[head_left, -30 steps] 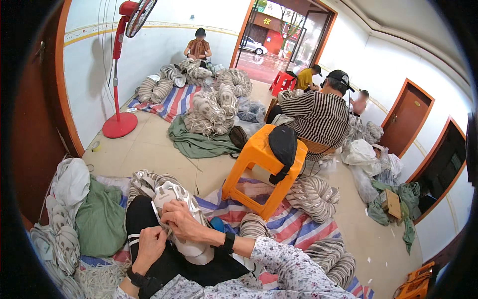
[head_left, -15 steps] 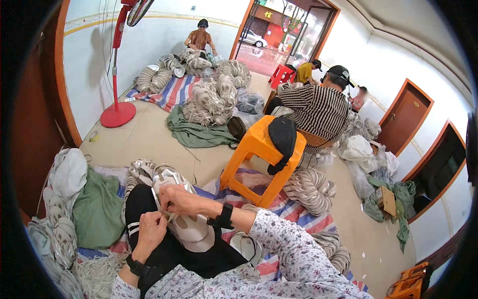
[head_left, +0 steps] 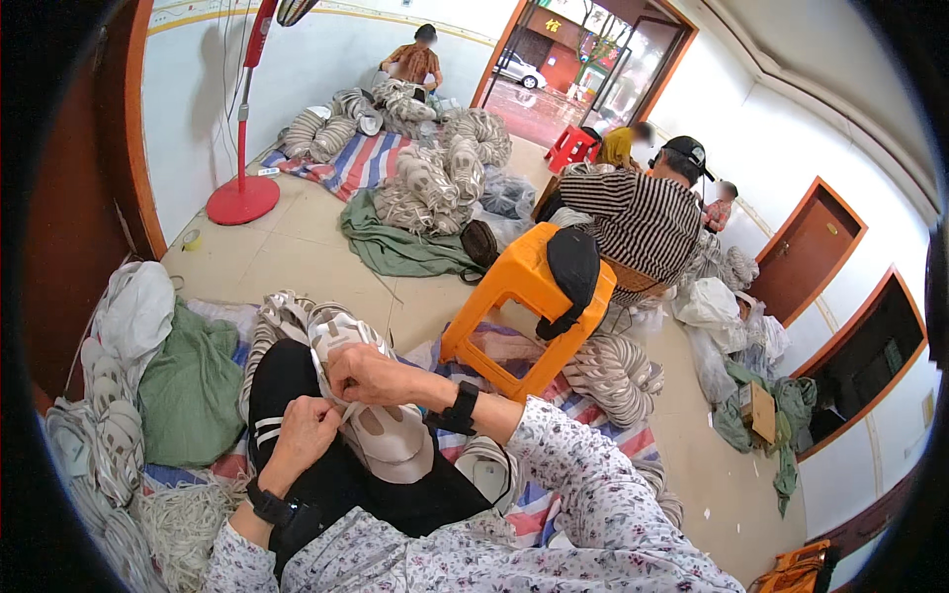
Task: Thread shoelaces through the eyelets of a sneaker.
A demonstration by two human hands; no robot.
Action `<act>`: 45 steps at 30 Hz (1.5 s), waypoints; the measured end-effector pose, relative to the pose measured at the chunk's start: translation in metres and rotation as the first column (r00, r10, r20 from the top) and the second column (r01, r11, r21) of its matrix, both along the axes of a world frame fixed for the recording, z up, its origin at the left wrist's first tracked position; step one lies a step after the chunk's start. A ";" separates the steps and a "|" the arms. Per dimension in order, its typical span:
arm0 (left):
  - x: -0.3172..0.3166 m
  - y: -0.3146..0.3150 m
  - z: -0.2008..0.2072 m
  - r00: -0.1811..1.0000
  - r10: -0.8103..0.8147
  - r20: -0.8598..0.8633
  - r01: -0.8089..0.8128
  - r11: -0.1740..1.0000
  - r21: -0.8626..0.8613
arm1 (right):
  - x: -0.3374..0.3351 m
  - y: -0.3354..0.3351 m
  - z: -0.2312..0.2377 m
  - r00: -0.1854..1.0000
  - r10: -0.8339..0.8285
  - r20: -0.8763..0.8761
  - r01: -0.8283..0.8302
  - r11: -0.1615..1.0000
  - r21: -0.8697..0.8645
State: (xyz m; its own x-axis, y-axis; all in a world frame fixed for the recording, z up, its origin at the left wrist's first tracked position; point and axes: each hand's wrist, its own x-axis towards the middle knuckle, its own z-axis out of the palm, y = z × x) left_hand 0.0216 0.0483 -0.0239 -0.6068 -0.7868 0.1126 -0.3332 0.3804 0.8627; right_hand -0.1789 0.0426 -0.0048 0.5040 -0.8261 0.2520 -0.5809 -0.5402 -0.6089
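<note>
A white and beige shoe upper [head_left: 397, 447] rests across my black-trousered lap, its toe end toward me. Over its lace area my left hand [head_left: 302, 435] is closed in a pinch on a pale shoelace [head_left: 346, 411]. Just above, my right hand [head_left: 368, 376] is bent over the upper, its fingers closed on the same lace. The fingertips are partly hidden by the hands themselves. More shoe uppers [head_left: 336, 328] lie right beyond my hands, and a heap of loose pale laces [head_left: 190, 522] lies at my left.
An orange stool [head_left: 514, 282] with a black cap [head_left: 573, 272] on it stands ahead. Stacked uppers [head_left: 615, 381] sit on the striped sheet. A green cloth [head_left: 193, 405] lies at left, a red fan [head_left: 242, 201] farther back. A person in stripes [head_left: 633, 222] and others sit among piles.
My hands have drawn slightly apart over the upper, the right one lifting a little. The whole view has shifted slightly; the seated person in stripes has turned the head.
</note>
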 end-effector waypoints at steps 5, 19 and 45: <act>-0.003 -0.002 -0.003 0.998 0.018 0.064 -0.014 0.998 -0.057 | 0.003 0.002 0.001 0.988 0.003 -0.156 -0.013 0.998 -0.065; -0.003 0.001 0.015 0.996 0.035 0.077 -0.032 0.998 -0.045 | 0.006 0.023 0.030 0.847 -0.039 -0.530 -0.107 0.965 -0.241; -0.018 0.027 0.027 0.991 0.133 -0.010 -0.129 0.942 -0.311 | -0.027 0.040 0.050 0.971 -0.239 -0.006 0.239 0.971 -0.008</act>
State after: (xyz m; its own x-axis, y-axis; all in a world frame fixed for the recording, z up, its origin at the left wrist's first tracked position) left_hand 0.0040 0.0755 0.0029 -0.5034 -0.7865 0.3578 -0.4070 0.5811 0.7047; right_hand -0.2056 0.0824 0.0450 0.2943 -0.9210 0.2552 -0.6979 -0.3896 -0.6009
